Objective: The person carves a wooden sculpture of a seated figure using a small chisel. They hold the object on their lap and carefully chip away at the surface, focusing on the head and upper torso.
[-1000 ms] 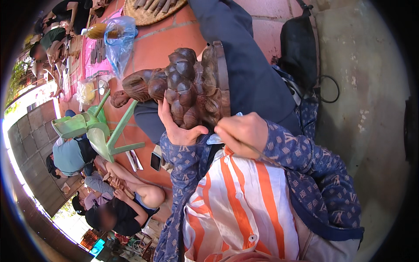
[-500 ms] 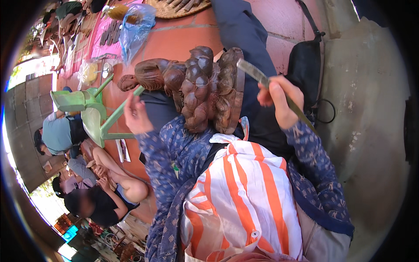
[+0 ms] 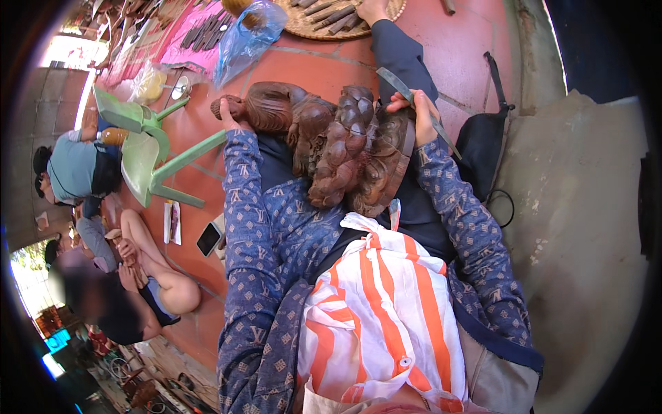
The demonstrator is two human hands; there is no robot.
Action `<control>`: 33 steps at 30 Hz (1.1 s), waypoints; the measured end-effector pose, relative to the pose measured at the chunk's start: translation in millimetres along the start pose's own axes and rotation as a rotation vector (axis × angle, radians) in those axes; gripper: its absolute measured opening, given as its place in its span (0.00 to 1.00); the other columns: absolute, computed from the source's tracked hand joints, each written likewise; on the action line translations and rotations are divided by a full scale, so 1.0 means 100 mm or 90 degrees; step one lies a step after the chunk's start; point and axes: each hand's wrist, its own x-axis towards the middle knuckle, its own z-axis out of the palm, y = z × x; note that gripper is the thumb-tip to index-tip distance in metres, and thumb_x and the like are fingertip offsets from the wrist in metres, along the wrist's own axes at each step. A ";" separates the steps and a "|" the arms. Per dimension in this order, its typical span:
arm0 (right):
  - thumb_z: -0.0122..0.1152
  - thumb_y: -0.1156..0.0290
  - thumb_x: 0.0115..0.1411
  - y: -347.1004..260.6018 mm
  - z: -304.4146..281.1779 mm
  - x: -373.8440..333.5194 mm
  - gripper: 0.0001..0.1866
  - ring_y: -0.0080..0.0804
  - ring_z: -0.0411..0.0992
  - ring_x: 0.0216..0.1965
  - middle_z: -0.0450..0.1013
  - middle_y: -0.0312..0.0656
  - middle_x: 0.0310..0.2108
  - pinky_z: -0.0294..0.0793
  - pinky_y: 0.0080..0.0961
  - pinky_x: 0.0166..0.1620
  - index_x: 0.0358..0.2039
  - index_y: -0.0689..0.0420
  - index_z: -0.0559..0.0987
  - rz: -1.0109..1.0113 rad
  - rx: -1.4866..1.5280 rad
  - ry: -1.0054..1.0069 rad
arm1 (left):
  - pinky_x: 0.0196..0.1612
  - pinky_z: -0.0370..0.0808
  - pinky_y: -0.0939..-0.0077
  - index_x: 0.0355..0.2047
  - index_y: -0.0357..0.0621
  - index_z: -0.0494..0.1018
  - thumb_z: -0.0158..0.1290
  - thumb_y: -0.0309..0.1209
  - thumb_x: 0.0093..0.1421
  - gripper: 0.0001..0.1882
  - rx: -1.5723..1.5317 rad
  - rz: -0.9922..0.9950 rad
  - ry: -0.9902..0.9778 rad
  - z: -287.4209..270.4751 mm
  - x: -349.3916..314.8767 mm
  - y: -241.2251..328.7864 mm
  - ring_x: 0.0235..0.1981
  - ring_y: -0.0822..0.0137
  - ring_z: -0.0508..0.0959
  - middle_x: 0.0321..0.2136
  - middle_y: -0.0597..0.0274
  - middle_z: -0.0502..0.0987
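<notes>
Half a second ago the left hand (image 3: 236,117) was off the carving (image 3: 348,141); now its fingers are curled about the head end, partly hidden. The right hand (image 3: 425,114), then farther out with the metal tool (image 3: 394,81), has come in beside the base, its fingers closed round the tool; whether they also touch the wood I cannot tell. The carving lies sideways across the dark trousers (image 3: 424,221), seemingly steadied from the left, with the tool near its base.

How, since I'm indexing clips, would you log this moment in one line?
statue: lying across lap | left hand: at statue's head | right hand: holding metal tool | nearby: green chair
</notes>
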 end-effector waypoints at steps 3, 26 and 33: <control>0.37 0.59 0.72 0.08 0.00 0.04 0.25 0.31 0.74 0.31 0.77 0.46 0.23 0.71 0.25 0.44 0.36 0.66 0.77 -0.010 0.013 0.014 | 0.49 0.75 0.66 0.45 0.37 0.74 0.60 0.53 0.53 0.31 0.049 0.031 0.085 -0.11 0.06 -0.07 0.42 0.62 0.77 0.40 0.56 0.76; 0.47 0.59 0.69 0.33 -0.01 0.22 0.19 0.29 0.73 0.21 0.77 0.44 0.27 0.72 0.26 0.31 0.33 0.64 0.75 0.205 0.180 0.223 | 0.56 0.72 0.61 0.61 0.21 0.58 0.63 0.60 0.43 0.59 0.477 -0.159 0.141 -0.28 0.64 -0.08 0.55 0.53 0.72 0.60 0.40 0.65; 0.47 0.60 0.69 0.39 -0.10 0.22 0.19 0.31 0.74 0.24 0.78 0.46 0.29 0.74 0.27 0.35 0.34 0.66 0.76 0.184 0.134 0.206 | 0.56 0.72 0.60 0.62 0.20 0.57 0.64 0.63 0.41 0.63 0.595 -0.146 0.263 -0.26 0.68 -0.27 0.57 0.52 0.71 0.61 0.39 0.63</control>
